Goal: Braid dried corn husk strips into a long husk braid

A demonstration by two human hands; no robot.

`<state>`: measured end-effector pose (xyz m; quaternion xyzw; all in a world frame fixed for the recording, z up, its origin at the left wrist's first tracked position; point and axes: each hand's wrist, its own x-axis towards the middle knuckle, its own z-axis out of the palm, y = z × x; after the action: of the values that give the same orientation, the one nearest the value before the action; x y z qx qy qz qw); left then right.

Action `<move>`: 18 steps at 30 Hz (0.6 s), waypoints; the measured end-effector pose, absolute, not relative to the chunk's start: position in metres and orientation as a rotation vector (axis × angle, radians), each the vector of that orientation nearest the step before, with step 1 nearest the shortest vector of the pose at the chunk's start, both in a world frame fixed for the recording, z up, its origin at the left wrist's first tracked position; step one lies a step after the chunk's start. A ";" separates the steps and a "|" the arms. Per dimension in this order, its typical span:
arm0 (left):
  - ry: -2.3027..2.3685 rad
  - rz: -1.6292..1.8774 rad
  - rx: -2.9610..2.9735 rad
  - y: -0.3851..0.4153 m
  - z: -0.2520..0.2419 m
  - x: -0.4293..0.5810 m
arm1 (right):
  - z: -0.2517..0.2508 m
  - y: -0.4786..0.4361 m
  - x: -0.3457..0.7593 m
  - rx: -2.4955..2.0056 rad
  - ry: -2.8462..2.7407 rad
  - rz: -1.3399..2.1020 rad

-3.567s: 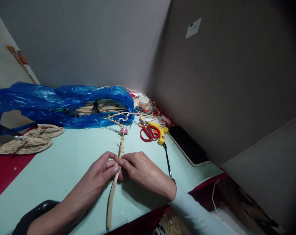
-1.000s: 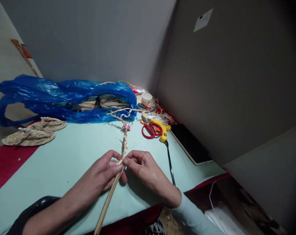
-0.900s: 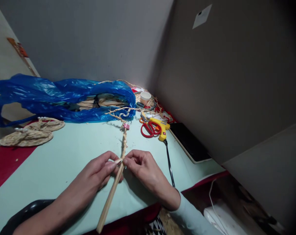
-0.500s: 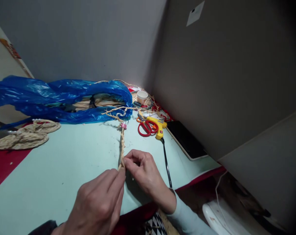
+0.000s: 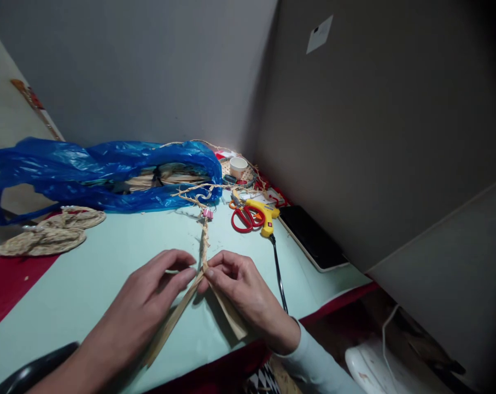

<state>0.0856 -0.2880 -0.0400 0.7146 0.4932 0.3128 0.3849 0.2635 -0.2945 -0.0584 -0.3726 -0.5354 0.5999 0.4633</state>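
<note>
A braid of dried straw-like fibre (image 5: 205, 243) runs toward me across the pale green table covering, its far end under a pink binder clip (image 5: 207, 213). My right hand (image 5: 245, 293) pinches the near end of the braid between thumb and fingers. Below that pinch, two flat loose strands spread apart: a left strand (image 5: 174, 317) slants toward the table's near edge, and a right strand (image 5: 229, 314) passes beside my right hand. Just left of the braid is my left hand (image 5: 153, 290), its thumb and index finger parted, with nothing visible between the tips.
Red-handled scissors (image 5: 243, 219) and a yellow glue gun (image 5: 266, 216) with a black cord lie right of the clip. Beyond them is a dark tablet (image 5: 311, 238). A blue plastic bag (image 5: 108, 164) holds more fibre; woven soles (image 5: 42, 241) lie at left. A white cup (image 5: 238, 166) stands behind.
My left hand has let go of the strands and moved up and left, its fingers parting. Two loose strands now show below. My right hand keeps pinching the braid.
</note>
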 end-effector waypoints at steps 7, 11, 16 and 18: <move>1.016 0.587 1.040 -0.275 -0.069 0.102 | -0.066 -0.296 0.265 -1.154 -1.530 1.241; 1.056 0.583 1.066 -0.278 -0.066 0.099 | -0.065 -0.303 0.267 -1.245 -1.695 1.119; 1.178 0.604 1.213 -0.277 -0.060 0.097 | -0.059 -0.319 0.265 -1.444 -1.889 0.646; 1.192 0.597 1.228 -0.276 -0.061 0.097 | -0.062 -0.325 0.257 -1.450 -1.905 0.320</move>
<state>0.0973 -0.2763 -0.0610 0.5332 0.5178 0.2595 0.6166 0.2569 -0.3252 -0.0623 -0.5611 -0.7373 0.1240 0.3552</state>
